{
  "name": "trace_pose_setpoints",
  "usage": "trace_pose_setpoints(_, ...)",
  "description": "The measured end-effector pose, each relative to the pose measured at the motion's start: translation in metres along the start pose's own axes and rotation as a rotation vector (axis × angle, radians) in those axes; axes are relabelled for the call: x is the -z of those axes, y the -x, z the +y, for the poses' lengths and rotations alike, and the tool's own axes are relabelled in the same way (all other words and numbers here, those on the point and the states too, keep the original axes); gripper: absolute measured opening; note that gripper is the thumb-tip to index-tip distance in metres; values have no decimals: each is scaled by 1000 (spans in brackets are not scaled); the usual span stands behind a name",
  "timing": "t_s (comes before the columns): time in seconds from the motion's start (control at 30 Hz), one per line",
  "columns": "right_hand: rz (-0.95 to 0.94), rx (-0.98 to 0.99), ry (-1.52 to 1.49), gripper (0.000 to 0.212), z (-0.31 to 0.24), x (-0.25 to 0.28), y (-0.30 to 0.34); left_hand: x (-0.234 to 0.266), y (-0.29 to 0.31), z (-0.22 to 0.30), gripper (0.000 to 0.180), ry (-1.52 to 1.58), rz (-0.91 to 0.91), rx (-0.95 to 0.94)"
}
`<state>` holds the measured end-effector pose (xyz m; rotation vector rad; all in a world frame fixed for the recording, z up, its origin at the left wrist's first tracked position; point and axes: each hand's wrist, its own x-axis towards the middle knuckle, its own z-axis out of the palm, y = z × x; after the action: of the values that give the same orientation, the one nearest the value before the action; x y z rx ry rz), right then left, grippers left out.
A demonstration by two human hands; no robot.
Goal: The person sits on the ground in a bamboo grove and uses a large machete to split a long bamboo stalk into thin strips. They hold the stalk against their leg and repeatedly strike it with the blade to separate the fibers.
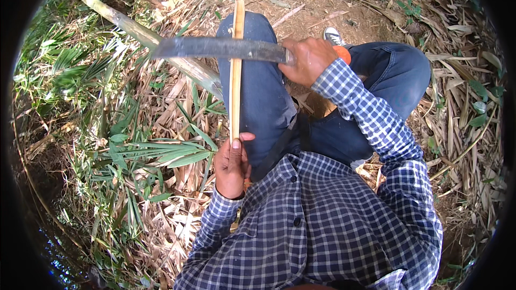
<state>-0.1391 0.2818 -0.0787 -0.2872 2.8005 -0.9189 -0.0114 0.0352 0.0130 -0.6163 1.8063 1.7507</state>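
My left hand [232, 167] is closed on the near end of a pale split bamboo strip [235, 96], thumb on top. The strip points away from me over my left thigh, its far end past the knee. In my right hand [310, 62] is a machete [220, 48], gripped at its handle; an orange end [342, 54] shows beyond the fist. Its long dark blade reaches leftward across the upper part of the strip. Whether the edge touches the strip or only passes over it, I cannot tell.
A thick bamboo pole [129, 31] slants from the upper left to beside my left knee. Green bamboo leaves [166, 153] and dry leaf litter [462, 80] cover the ground around my bent legs. One sneaker [333, 36] shows beyond my right hand.
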Motion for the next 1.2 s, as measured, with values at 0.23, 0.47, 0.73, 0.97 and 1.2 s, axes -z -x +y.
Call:
trace_pose_setpoints(0.23, 52, -7, 8, 24, 13, 4, -10, 2, 1, -9, 35, -18, 8, -4)
trace_pose_setpoints(0.47, -30, 178, 71, 18, 5, 3, 6, 7, 1, -14, 34, -9, 5, -3)
trace_pose_setpoints(0.73, -75, 132, 102, 23, 8, 6, 5, 13, 4, -15, 33, 21, -11, 31)
trace_pose_setpoints(0.97, 5, -29, 55, 22, 20, 10, -12, 19, 9, -14, 32, 72, -68, 43)
trace_pose_setpoints(1.2, -5, 14, 141, 25, 19, 2, -7, 22, 12, -27, 33, -12, -36, 15)
